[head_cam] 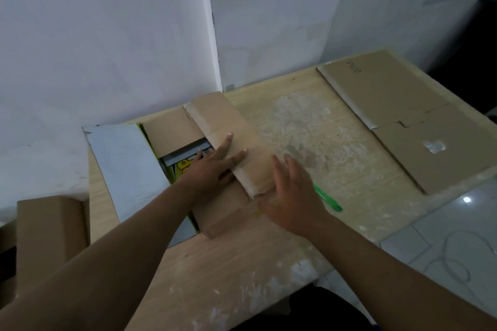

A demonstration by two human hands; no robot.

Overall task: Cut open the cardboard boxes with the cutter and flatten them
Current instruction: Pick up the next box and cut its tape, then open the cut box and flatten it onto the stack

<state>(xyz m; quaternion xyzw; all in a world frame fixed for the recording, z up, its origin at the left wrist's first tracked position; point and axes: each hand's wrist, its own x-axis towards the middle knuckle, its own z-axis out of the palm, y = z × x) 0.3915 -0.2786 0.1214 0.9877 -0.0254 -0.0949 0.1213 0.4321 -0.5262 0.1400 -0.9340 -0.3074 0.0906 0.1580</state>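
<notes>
**Both hands on box flap, cutter lying on desk**

- Desk [295,263]: pale wood, blotched with white stains, set against a white wall corner.
- Flat cardboard [398,105]: lies on the far right of the desk, well apart from the hands.
- Box [172,129]: on the left part of the desk, top open. A grey flap [126,158] is folded out to the left; yellow and green print shows inside.
- Second box [51,236]: brown, off the desk's left edge, lower down.
- Right flap [231,126]: long brown strip, folded outward toward the desk's middle.
- Left hand [212,166]: reaches across the box opening. Its fingers [228,140] are straight and spread apart, lying on the flap's inner edge.
- Right hand [293,196]: palm down at the flap's near end, fingers [291,166] straight and close together, gripping nothing.
- Cutter [326,199]: green, on the desk just beside the right hand, partly hidden by it, in neither hand.
</notes>
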